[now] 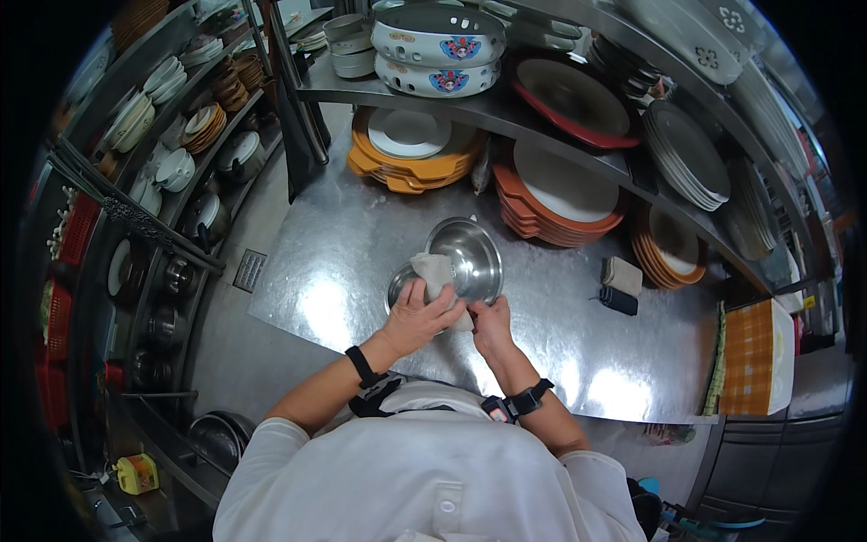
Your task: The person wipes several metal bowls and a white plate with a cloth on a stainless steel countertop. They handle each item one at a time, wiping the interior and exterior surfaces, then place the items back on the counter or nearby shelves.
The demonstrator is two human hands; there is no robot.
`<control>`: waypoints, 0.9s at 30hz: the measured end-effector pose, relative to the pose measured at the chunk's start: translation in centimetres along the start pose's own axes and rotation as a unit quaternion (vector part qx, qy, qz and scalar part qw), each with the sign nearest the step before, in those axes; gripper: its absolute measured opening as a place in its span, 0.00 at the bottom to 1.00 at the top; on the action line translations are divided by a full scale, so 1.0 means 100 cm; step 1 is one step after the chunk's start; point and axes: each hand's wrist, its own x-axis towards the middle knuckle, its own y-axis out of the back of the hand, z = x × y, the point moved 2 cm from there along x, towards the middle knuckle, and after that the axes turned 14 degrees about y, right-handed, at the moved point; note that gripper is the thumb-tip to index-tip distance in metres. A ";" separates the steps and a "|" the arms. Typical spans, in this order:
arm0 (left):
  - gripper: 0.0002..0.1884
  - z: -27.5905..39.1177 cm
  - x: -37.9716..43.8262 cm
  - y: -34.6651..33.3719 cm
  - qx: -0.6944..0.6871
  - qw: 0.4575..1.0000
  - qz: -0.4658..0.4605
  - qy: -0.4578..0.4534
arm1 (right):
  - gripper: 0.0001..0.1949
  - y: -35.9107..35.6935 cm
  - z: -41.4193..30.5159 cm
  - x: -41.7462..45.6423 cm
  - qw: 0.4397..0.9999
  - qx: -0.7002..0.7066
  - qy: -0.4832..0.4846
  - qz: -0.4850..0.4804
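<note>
A shiny stainless steel bowl [478, 252] is in front of me above the metal table, its hollow side facing up. My left hand [418, 317] presses a pale cloth [432, 268] against the bowl's near left side. A fold of the same cloth shows below the fingers. At the near right rim, the fingers of my right hand [493, 325] pinch the bowl's edge. A second, smaller steel bowl [398, 286] shows partly at the left, under the cloth and my left hand. Whether the two bowls touch is hidden.
Folded beige cloth [622, 276] and dark cloth [617, 301] lie on the steel table [562, 325]. Yellow-rimmed plates [420, 177] and orange-rimmed dishes [559, 227] stand stacked at the back, under a metal shelf [433, 101]. A checked box [748, 359] is at the right end.
</note>
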 end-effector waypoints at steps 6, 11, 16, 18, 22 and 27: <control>0.13 -0.036 0.019 0.019 -0.036 0.987 0.121 -0.104 | 0.22 0.003 -0.063 -0.010 0.984 -0.097 -0.066 -0.136; 0.15 -0.052 0.059 0.062 -0.264 0.961 -0.002 -0.085 | 0.31 0.028 -0.059 -0.008 0.940 0.023 -0.185 -0.287; 0.23 -0.061 0.069 0.052 -0.605 0.741 -0.243 0.162 | 0.32 0.030 -0.033 -0.033 0.814 0.241 -0.304 -0.433; 0.19 -0.065 0.061 0.039 -0.634 0.667 -0.277 0.275 | 0.30 0.033 -0.027 -0.036 0.813 0.225 -0.310 -0.439; 0.15 -0.065 0.048 0.006 -0.693 0.476 -0.256 0.476 | 0.24 0.013 -0.058 -0.037 0.933 0.030 -0.177 -0.312; 0.19 -0.048 0.032 -0.017 -0.695 0.415 -0.223 0.543 | 0.19 0.007 -0.078 -0.036 0.958 0.057 -0.107 -0.260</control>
